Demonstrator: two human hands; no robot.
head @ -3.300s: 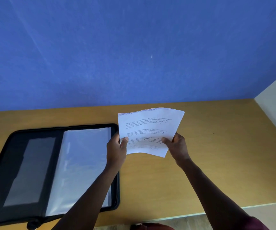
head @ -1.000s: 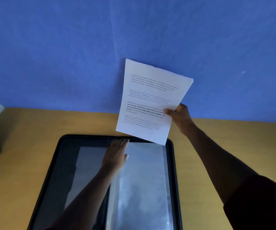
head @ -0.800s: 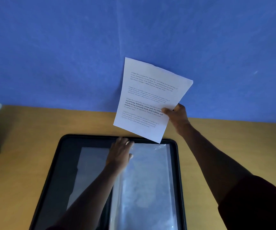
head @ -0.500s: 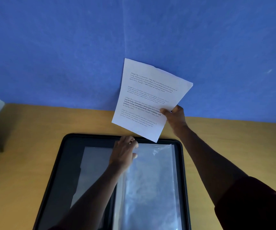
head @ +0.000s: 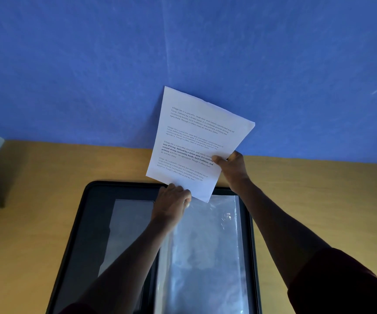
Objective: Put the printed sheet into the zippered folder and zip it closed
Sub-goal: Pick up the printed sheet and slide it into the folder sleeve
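The printed sheet (head: 200,141) hangs tilted above the 12 o'clock edge of the open zippered folder (head: 87,223) on the surface (head: 24,223). The right hand (head: 234,169) pinches its 3 o'clock edge; the left hand (head: 171,203) pinches the clear sleeve (head: 208,245) top.

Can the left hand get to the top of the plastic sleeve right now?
Probably yes. The left hand is already at the sleeve's top edge, fingers curled there, and the sheet held up by the right hand does not block it.
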